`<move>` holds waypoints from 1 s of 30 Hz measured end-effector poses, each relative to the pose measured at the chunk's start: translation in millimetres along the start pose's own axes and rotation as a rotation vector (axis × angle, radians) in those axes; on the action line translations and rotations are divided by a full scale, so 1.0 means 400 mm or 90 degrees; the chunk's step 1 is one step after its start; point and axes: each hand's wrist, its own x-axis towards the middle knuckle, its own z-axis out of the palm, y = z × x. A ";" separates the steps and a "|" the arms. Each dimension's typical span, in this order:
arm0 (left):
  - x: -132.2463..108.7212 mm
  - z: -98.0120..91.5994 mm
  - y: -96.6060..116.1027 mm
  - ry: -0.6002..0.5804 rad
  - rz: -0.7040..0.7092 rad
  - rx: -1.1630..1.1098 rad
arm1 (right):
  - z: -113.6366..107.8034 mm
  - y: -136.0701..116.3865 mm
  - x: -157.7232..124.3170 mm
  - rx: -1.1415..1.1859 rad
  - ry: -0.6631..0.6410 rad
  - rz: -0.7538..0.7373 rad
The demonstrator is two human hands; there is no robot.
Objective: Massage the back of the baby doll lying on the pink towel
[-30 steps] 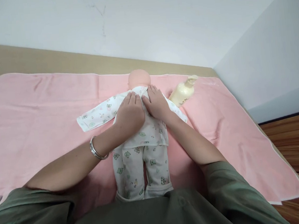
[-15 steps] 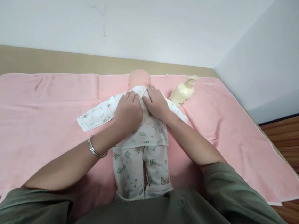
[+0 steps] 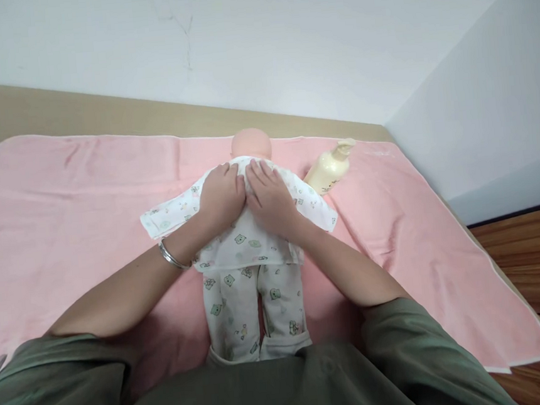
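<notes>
A baby doll (image 3: pixel 250 142) lies with its bald head toward the wall and its legs toward me. It wears a white printed top (image 3: pixel 255 248) and matching trousers (image 3: pixel 236 303). My left hand (image 3: pixel 222 194) rests flat on the upper left of the top, fingers pointing to the head. Beside it, my right hand (image 3: pixel 271 196) lies flat on the upper middle, fingers slightly apart. The two hands almost meet, and neither grips anything. Both sleeves of the top stretch out sideways. The doll's hands and feet cannot be seen.
A pink blanket (image 3: pixel 88 231) spreads under the doll over a tan surface (image 3: pixel 101 107). To the doll's right, a cream pump bottle (image 3: pixel 328 171) lies tilted near the sleeve. A white wall (image 3: pixel 284 43) stands behind, and brown wood (image 3: pixel 530 261) shows at the right.
My right hand has moved left and slightly down from the shoulder onto the middle of the top. My left hand has shifted a little left. The doll and bottle stay put.
</notes>
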 end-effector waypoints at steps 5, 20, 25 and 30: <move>-0.057 0.022 0.038 0.013 0.060 -0.022 | 0.008 0.084 0.065 0.060 0.020 0.062; 0.021 0.067 -0.014 0.100 -0.078 -0.170 | 0.023 0.072 0.048 0.026 0.064 0.056; 0.016 0.063 -0.025 0.110 -0.096 -0.224 | -0.003 0.042 0.028 0.020 0.120 0.093; -0.019 0.047 -0.026 0.090 -0.088 -0.223 | -0.019 -0.009 -0.012 0.000 0.077 0.018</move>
